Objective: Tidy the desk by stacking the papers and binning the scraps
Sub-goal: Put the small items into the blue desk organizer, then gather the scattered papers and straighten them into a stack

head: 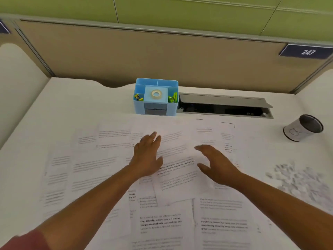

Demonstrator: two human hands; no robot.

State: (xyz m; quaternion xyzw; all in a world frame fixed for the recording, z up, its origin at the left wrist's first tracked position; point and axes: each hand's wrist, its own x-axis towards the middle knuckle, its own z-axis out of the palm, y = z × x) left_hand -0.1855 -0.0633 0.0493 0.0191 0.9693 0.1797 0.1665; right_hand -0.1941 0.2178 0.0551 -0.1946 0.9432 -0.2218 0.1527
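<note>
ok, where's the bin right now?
In the head view the small bin lies tipped on its side at the desk's far right, just right of the open cable tray and beyond the scrap pile.

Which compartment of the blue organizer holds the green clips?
The front right compartment of the blue organizer holds the green clips. The front left one holds yellow clips, and the tape roll sits between them.
</note>
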